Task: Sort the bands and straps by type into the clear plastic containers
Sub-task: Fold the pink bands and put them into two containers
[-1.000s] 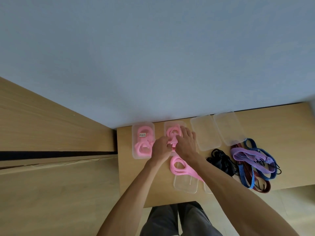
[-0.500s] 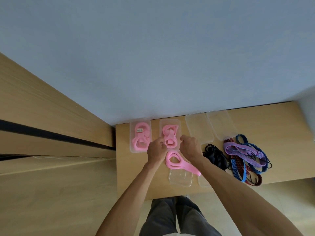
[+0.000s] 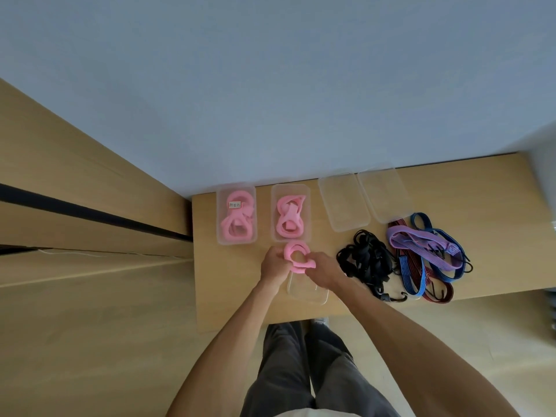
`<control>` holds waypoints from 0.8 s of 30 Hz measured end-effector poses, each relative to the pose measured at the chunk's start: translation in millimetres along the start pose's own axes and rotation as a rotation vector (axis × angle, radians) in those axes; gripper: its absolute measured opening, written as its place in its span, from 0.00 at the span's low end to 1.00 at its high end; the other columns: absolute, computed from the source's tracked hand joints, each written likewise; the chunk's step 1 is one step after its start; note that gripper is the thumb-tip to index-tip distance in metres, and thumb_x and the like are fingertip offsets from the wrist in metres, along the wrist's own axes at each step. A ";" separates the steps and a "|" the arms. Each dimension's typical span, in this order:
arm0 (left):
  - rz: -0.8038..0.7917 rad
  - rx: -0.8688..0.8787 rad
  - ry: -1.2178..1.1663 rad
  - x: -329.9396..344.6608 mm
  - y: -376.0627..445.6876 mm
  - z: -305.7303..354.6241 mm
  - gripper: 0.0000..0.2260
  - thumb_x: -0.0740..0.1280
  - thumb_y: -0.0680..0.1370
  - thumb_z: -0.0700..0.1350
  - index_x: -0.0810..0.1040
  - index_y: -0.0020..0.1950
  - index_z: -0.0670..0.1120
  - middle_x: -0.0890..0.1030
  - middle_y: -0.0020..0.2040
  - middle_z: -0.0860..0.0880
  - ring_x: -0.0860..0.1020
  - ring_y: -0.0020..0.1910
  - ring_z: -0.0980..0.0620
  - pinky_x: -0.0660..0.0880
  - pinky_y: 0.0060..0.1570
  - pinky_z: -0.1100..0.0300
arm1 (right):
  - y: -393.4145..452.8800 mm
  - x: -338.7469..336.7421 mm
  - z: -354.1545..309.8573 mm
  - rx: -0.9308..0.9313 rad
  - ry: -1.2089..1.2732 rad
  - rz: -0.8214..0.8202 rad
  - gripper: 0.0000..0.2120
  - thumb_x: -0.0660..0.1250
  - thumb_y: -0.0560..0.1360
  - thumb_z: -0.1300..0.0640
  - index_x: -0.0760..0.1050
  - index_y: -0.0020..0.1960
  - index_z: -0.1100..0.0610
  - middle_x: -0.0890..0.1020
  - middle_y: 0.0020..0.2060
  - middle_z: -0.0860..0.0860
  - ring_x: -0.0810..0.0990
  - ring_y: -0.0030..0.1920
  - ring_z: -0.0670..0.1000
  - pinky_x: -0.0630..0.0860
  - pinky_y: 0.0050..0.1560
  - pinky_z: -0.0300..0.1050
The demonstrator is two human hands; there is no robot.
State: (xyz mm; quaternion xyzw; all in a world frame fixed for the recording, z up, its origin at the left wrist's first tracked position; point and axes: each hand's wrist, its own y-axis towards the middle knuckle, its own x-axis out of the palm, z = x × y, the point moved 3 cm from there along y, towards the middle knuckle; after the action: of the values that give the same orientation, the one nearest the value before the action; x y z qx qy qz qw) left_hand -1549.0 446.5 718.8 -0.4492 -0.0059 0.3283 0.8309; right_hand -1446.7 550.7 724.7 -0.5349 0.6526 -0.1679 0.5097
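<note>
Item in hand: one pink band point(image 3: 298, 258), coiled and held just above the bench point(image 3: 210, 296) between the left hand point(image 3: 275, 266) and the right hand point(image 3: 323, 270), both curled around it, over a clear lid or tray point(image 3: 307, 291) and just in front of the second pink-filled container point(image 3: 290, 212). Also present — a first pink-filled container point(image 3: 236, 213), two empty containers point(image 3: 344, 203) point(image 3: 383, 195), a black strap pile point(image 3: 365, 261) and a tangle of purple, blue and red cords point(image 3: 427, 257). Handling note, as judgement: keep the coil tight and flat, then press it into a pink container so it cannot spring out — whether either has room I cannot tell.
</note>
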 end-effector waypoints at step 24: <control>-0.177 0.281 -0.304 -33.8 -114.7 93.2 0.10 0.69 0.75 0.34 0.82 0.55 0.40 0.85 0.51 0.39 0.84 0.51 0.43 0.81 0.52 0.50 | -112.4 -115.9 -46.1 -0.280 0.723 0.469 0.15 0.62 0.71 0.67 0.81 0.38 0.48 0.82 0.36 0.46 0.78 0.37 0.47 0.73 0.39 0.43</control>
State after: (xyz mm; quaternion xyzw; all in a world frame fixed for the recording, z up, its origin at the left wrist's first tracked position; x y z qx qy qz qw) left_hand -1541.9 453.4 870.1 -0.2721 -0.1247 0.3154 0.9005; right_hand -1437.0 594.7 886.4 -0.3433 0.9087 -0.1338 0.1961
